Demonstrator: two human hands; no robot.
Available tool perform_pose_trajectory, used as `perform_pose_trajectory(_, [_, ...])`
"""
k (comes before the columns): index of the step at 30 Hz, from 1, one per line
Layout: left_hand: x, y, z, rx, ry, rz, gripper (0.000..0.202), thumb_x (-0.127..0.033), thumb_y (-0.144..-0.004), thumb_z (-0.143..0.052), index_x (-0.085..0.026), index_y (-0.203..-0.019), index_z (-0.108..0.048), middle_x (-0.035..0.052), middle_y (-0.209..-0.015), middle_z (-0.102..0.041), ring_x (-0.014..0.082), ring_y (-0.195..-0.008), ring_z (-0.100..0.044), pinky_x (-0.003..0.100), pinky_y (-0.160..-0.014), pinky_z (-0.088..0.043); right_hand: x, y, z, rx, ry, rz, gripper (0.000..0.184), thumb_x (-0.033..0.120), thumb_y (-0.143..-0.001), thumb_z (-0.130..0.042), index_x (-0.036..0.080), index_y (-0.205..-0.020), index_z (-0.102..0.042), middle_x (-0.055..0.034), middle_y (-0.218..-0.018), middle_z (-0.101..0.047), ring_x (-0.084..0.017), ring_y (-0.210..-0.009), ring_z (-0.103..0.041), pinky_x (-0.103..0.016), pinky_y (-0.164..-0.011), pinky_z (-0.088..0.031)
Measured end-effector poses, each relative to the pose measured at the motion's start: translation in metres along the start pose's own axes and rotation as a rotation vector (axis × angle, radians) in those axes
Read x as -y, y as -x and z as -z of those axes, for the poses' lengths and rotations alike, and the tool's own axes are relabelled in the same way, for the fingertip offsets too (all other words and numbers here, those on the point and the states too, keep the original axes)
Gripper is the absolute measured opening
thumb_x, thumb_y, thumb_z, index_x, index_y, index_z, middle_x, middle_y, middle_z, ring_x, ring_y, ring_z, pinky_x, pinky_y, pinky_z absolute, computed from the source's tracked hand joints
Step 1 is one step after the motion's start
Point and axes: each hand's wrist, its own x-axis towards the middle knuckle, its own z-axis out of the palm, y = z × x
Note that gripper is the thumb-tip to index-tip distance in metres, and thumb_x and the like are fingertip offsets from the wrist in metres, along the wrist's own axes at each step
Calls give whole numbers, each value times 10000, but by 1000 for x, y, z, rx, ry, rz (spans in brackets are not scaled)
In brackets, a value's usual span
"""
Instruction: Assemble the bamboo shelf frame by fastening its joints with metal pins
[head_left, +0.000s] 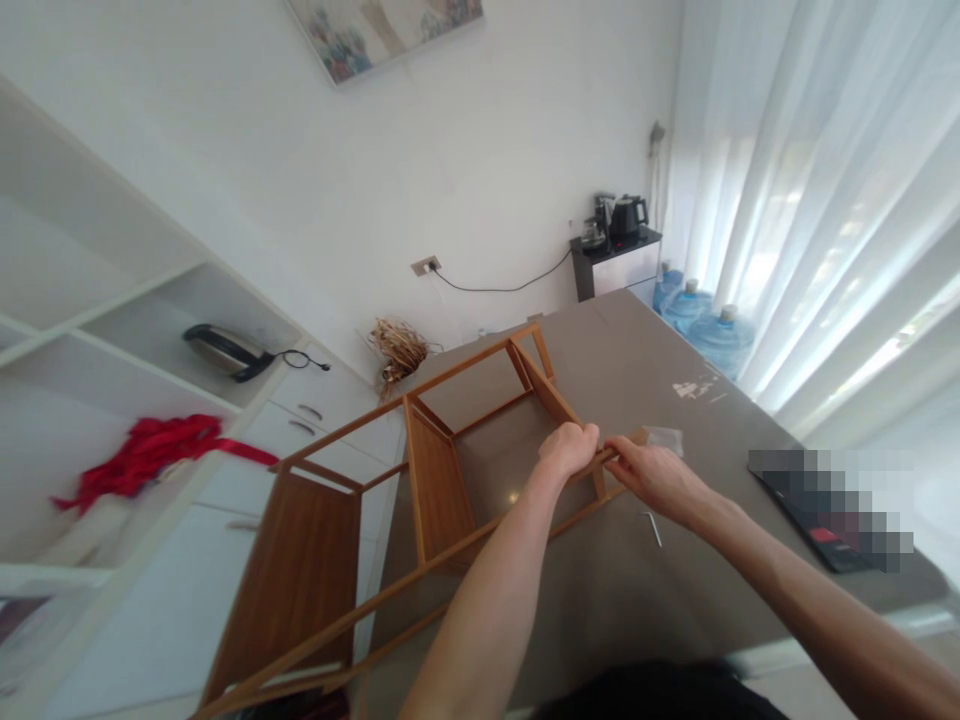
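Note:
A brown wooden shelf rack (439, 480) lies on its side across the grey table (600, 350), its far-left end reaching past the table edge. My left hand (568, 448) is closed around the frame near its right end, at the corner of a shelf panel. Right beside it, my right hand (649, 472) pinches at the outer side of the same rail. Its fingertips cover whatever small part may be between them. On the table just below the right hand lies a hex key (656, 528). A clear plastic bag (667, 440) is behind that hand.
A black flat item (802, 510), partly blurred out, lies at the table's right. Water jugs (720, 335) stand by the curtain. A coffee maker and kettle (628, 213) sit on a small cabinet. White drawers and shelves with a kettle (225, 350) and red cloth (165, 450) line the left.

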Motion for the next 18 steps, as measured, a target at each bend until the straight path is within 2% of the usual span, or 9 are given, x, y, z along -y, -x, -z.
perform_pose_trajectory(5, [4,6,0,6,68,-74,581,-497,-864,-290,-83,-841,-697,149,-849,-700,249,-829,-640,278,-688,-450,-1,4,1,-14,-40,20,278,343,-859,-474,241,-1110,-532,-10,-753,-701,-186,-700,-657,-235,-551,-357])
perform_pose_trajectory(8, [11,20,-3,10,120,-152,681,-574,-882,-221,-93,-761,-688,109,-738,-681,209,-710,-623,261,-632,-440,-3,11,-2,-20,-73,13,276,346,-845,-480,250,-1099,-534,1,-758,-707,-181,-696,-661,-239,-558,-382])
perform_pose_trajectory(10, [18,34,-6,11,145,-203,675,-555,-900,-203,-105,-742,-681,75,-690,-659,182,-669,-602,250,-619,-432,-3,15,-4,-12,-130,-2,268,350,-841,-480,253,-1086,-533,10,-759,-709,-170,-684,-664,-239,-572,-407])
perform_pose_trajectory(12, [25,47,-8,-41,152,-256,584,-496,-917,-242,-125,-796,-677,59,-742,-655,170,-712,-589,248,-651,-432,-3,19,-5,-2,-164,-25,282,352,-837,-489,256,-1100,-523,17,-763,-709,-166,-682,-668,-243,-591,-429])
perform_pose_trajectory(13, [28,52,-7,-111,136,-304,500,-448,-923,-282,-141,-857,-672,57,-809,-655,168,-769,-583,253,-696,-432,-2,20,-4,1,-168,-32,295,352,-833,-495,256,-1111,-517,19,-763,-709,-165,-684,-669,-245,-598,-437])
perform_pose_trajectory(15, [32,58,0,-336,27,-476,327,-325,-919,-359,-183,-1017,-638,63,-973,-631,173,-919,-553,281,-814,-417,0,22,-3,11,-158,-31,323,350,-832,-499,257,-1142,-505,23,-754,-705,-166,-680,-669,-250,-602,-445])
perform_pose_trajectory(16, [33,58,6,-408,-59,-581,294,-277,-910,-390,-207,-1089,-612,68,-1056,-606,182,-1003,-524,309,-873,-396,1,22,-2,17,-152,-25,336,349,-834,-497,256,-1156,-498,25,-743,-701,-166,-673,-668,-252,-600,-446])
perform_pose_trajectory(17, [33,55,12,-435,-146,-694,290,-247,-904,-408,-228,-1124,-597,69,-1132,-579,193,-1085,-483,339,-927,-367,1,22,-2,26,-147,-19,344,349,-838,-492,254,-1169,-492,25,-731,-698,-166,-665,-666,-254,-597,-445])
perform_pose_trajectory(18, [33,51,19,-412,-226,-803,284,-232,-900,-422,-241,-1123,-598,67,-1180,-558,202,-1147,-442,363,-967,-339,2,22,-2,36,-147,-14,350,349,-842,-486,251,-1178,-486,25,-725,-696,-166,-659,-665,-254,-593,-445])
